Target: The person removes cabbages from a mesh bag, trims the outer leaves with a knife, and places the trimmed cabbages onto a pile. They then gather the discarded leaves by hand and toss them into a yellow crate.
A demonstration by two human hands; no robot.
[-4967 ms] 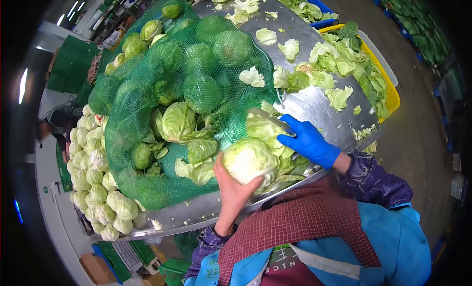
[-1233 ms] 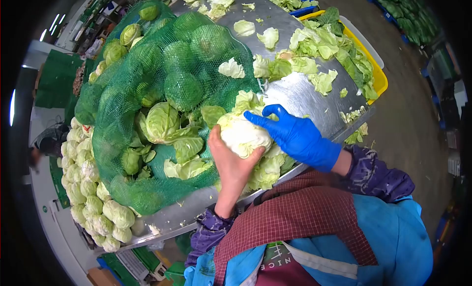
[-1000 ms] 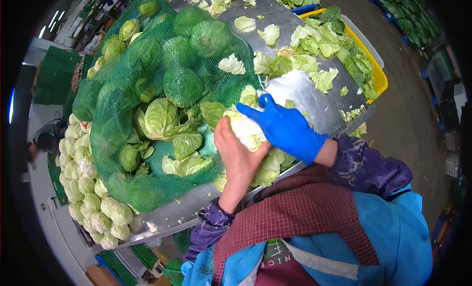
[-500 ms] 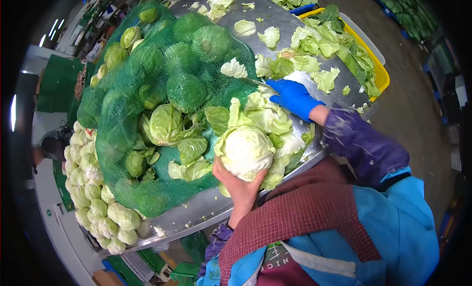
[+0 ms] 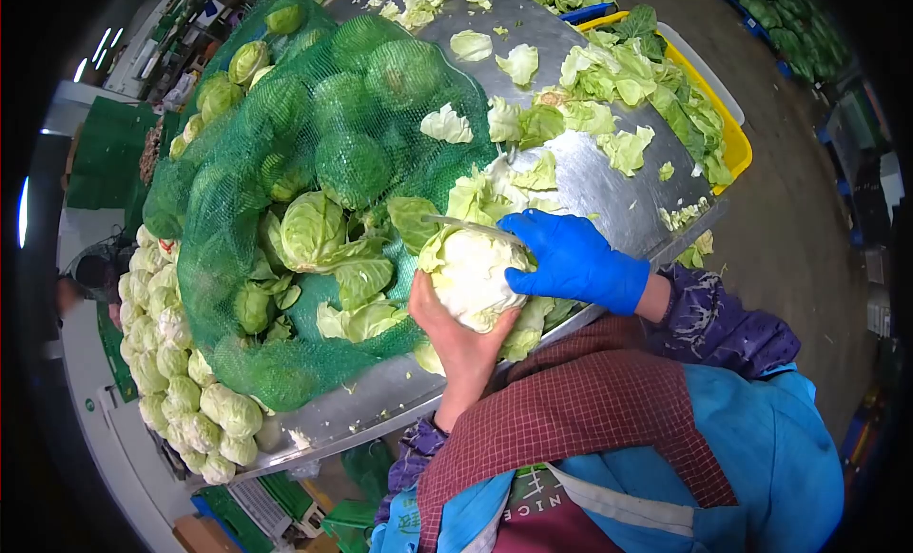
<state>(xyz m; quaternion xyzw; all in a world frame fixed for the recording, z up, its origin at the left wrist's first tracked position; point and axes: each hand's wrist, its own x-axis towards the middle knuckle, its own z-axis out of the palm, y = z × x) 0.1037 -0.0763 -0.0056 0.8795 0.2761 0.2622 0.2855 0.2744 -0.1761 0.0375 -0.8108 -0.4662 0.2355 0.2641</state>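
Observation:
A pale, partly trimmed cabbage (image 5: 473,285) rests in my bare left hand (image 5: 459,349), its fingers and thumb wrapped around the lower side. My right hand (image 5: 575,263), in a blue glove, is closed on a knife (image 5: 473,228) whose handle is hidden in the fist. The blade lies across the top of the cabbage, and the gloved thumb touches its right side. Loose outer leaves (image 5: 518,177) lie just beyond the cabbage. To its left, an untrimmed cabbage (image 5: 312,232) sits at the mouth of the green net sack (image 5: 228,258).
The metal table (image 5: 599,187) carries scattered leaf pieces. A yellow crate (image 5: 730,163) of leaves stands at the right edge, with a blue crate (image 5: 592,14) behind. Trimmed cabbages (image 5: 185,391) are piled at the left. More cabbages fill the net sack.
My right hand has swung left and toward me with the knife, from above the loose leaves onto the cabbage. My left hand still holds the cabbage in nearly the same place.

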